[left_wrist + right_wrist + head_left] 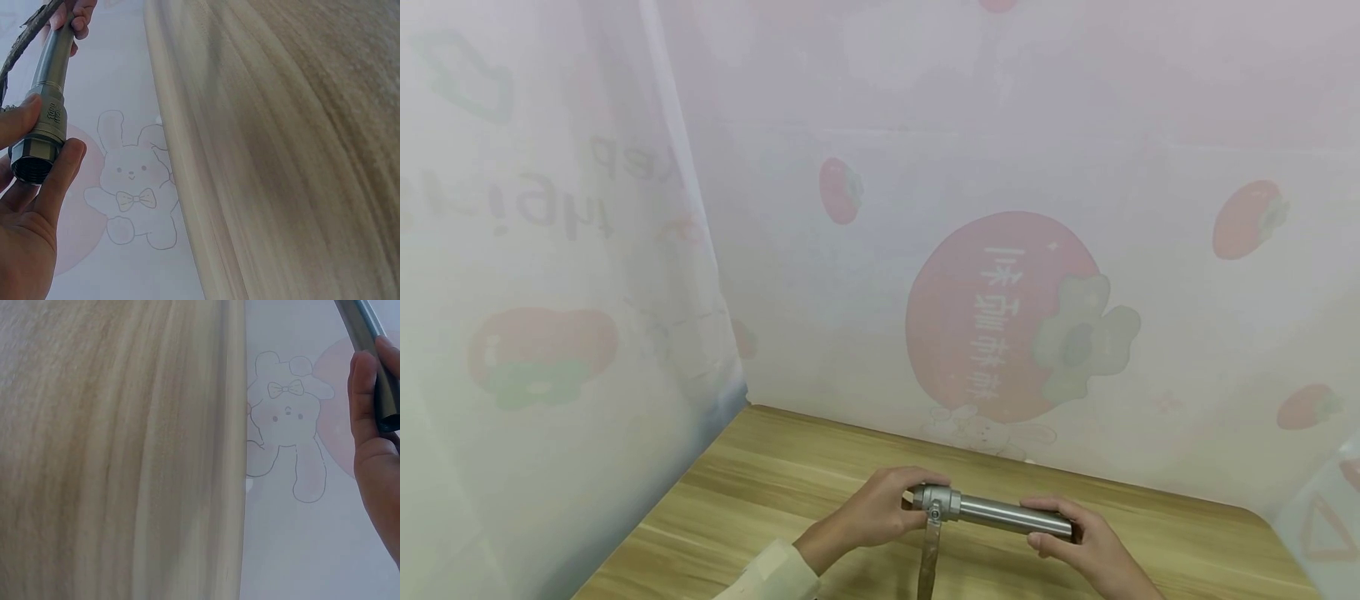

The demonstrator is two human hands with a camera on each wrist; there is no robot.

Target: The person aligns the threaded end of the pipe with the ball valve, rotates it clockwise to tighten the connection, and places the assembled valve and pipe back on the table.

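A metal ball valve with a long lever handle is joined to a straight steel pipe. My left hand grips the valve body, thumb and fingers on opposite sides. The valve's open threaded end faces back toward the left palm in the left wrist view. My right hand holds the pipe near its far end, thumb below and fingers above. In the right wrist view, the pipe's open end shows past the right fingers. The lever points toward the table's near side.
Beneath the hands lies a wood-grain table. A pale curtain printed with red fruit and a rabbit hangs behind its back edge. Another printed sheet stands along the left side.
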